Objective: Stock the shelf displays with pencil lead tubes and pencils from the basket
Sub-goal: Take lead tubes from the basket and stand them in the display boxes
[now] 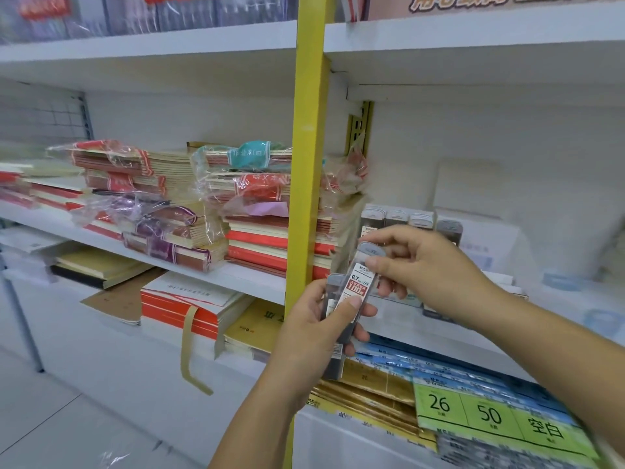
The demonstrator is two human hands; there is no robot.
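Observation:
My left hand (pixel 319 330) grips a small bunch of pencil lead tubes, clear with grey caps and dark lead inside. The front tube (pixel 359 286) carries a white label with "0.7" and a red "100" patch. My right hand (pixel 419 265) pinches that tube near its grey cap, thumb and fingers closed on it. Both hands hover in front of the middle shelf, right of the yellow upright (pixel 309 137). Behind my right hand, a row of the same lead tubes (pixel 411 221) stands upright in a display on the shelf. No basket or pencils are in view.
Plastic-wrapped stacks of exercise books (pixel 243 204) fill the middle shelf left of the upright. Below lie red-and-white pads (pixel 189 306), gold and blue packs, and a green card (pixel 490 414) marked 26 and 50. White boxes (pixel 480 204) stand at the back right of the shelf.

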